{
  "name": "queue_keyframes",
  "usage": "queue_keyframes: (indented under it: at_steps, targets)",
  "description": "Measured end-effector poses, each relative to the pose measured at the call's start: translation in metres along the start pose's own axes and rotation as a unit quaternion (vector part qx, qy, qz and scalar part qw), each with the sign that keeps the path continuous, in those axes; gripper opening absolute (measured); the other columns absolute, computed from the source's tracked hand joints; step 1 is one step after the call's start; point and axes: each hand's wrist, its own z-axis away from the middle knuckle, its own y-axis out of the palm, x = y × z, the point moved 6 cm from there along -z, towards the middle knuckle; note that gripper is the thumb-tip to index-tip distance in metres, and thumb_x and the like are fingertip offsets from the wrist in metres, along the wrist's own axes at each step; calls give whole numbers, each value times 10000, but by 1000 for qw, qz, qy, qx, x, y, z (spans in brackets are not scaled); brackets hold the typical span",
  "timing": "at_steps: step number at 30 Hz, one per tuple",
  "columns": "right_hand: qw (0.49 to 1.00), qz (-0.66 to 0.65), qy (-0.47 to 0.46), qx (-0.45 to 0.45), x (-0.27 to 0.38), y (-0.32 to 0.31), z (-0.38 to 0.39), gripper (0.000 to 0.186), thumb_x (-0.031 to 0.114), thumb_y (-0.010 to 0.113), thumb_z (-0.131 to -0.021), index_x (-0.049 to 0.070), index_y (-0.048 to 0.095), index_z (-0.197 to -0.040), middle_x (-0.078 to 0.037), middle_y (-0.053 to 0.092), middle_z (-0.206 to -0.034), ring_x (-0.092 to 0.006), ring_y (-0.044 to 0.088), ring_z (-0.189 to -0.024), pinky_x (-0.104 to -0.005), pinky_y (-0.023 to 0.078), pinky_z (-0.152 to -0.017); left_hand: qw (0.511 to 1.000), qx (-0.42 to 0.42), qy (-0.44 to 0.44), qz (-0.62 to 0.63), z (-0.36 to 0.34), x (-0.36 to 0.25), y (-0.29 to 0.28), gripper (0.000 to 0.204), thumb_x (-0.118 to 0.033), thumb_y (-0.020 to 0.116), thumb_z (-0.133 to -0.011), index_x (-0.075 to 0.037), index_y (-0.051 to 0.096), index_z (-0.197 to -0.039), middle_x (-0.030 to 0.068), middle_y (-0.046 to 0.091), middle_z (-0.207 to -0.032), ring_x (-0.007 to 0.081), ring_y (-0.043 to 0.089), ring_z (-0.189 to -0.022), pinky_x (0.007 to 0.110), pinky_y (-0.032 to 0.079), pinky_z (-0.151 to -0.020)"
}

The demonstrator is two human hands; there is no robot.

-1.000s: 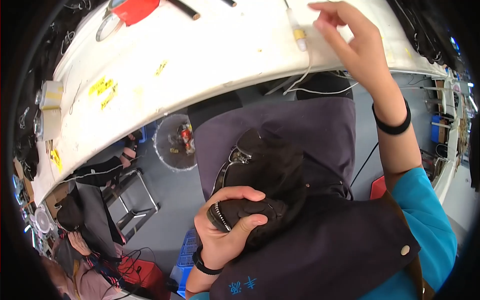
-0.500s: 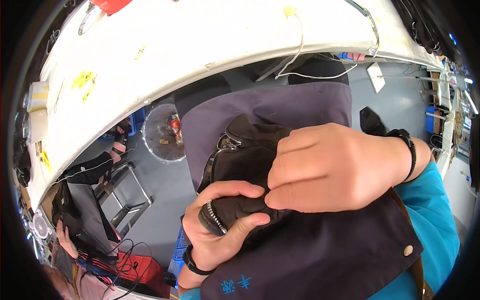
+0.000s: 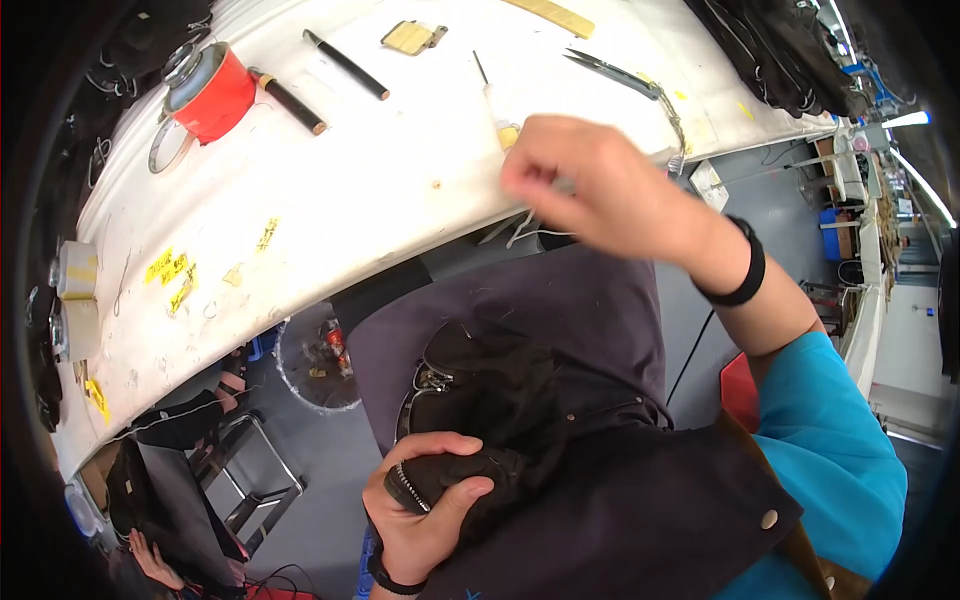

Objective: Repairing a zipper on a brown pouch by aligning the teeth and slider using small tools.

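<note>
My left hand [image 3: 425,515] is closed round one end of a dark zippered cloth piece [image 3: 500,410]. Its thumb and forefinger press along a bunched fold, with a short row of metal zipper teeth [image 3: 408,487] showing beside them. The rest of the cloth lies over my lap on a dark purple apron [image 3: 620,310], and a second zipper with metal pulls [image 3: 432,380] curves along its left edge. Raised over the table's near edge, my right hand [image 3: 600,185] is blurred, its fingers curled. Near its fingertips lies a thin-tipped tool with a yellow part [image 3: 507,133].
On the white-covered table [image 3: 350,190] lie a red can [image 3: 215,95], two dark pen-like sticks [image 3: 345,65], a yellowish block [image 3: 412,38] and tweezers [image 3: 615,72]. A clear waste bin [image 3: 300,375] and a metal-framed stool [image 3: 255,480] stand left; another person's hand [image 3: 152,560] shows below.
My right hand has let go of the cloth and moved up and forward to the table. My left hand keeps its hold. The view has tilted up, showing more tabletop.
</note>
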Motion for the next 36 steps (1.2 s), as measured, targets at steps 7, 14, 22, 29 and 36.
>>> queue_keyframes:
  at_steps: [7, 14, 22, 29, 36]
  targets:
    - [973, 176, 144, -44, -47, -2, -28, 452, 359, 612, -907, -47, 596, -1105, -64, 541, -737, -163, 518, -661, -307, 419, -604, 999, -2, -39, -2, -2, 3, 0, 306, 4, 802, -718, 36, 659, -987, 98, 696, -942, 137, 662, -843, 237, 512, -774]
    - [976, -30, 210, 59, -45, -5, -31, 273, 54, 549, -810, 35, 631, -1070, -152, 587, -768, -333, 592, -748, -382, 482, -721, 999, 12, -10, 39, 3, 2, -3, 304, 49, 778, -722, 43, 649, -997, 105, 685, -978, 147, 662, -867, 247, 513, -783]
    - [624, -756, 186, 65, 41, 38, 59, 363, 235, 757, -827, 62, 501, -1018, -29, 567, -649, -136, 551, -524, -284, 362, -474, 998, 24, 32, 44, -3, 3, -4, 330, 83, 769, -702, 45, 637, -1002, 100, 671, -1004, 151, 657, -894, 258, 510, -809]
    - [783, -614, 103, 19, 77, 41, 75, 342, 331, 545, -969, 4, 636, -930, -140, 652, -756, -222, 621, -652, -332, 487, -599, 998, 31, 12, 50, -6, 6, -3, 333, 74, 768, -706, 45, 630, -1008, 104, 664, -1009, 160, 650, -919, 266, 504, -828]
    - [772, -607, 182, 38, 72, 55, 84, 171, 168, 594, -934, 3, 641, -934, -140, 686, -825, -260, 662, -735, -339, 516, -659, 998, 26, 4, 53, -6, 10, -4, 336, 68, 765, -714, 47, 623, -1018, 112, 663, -1004, 157, 649, -908, 262, 503, -815]
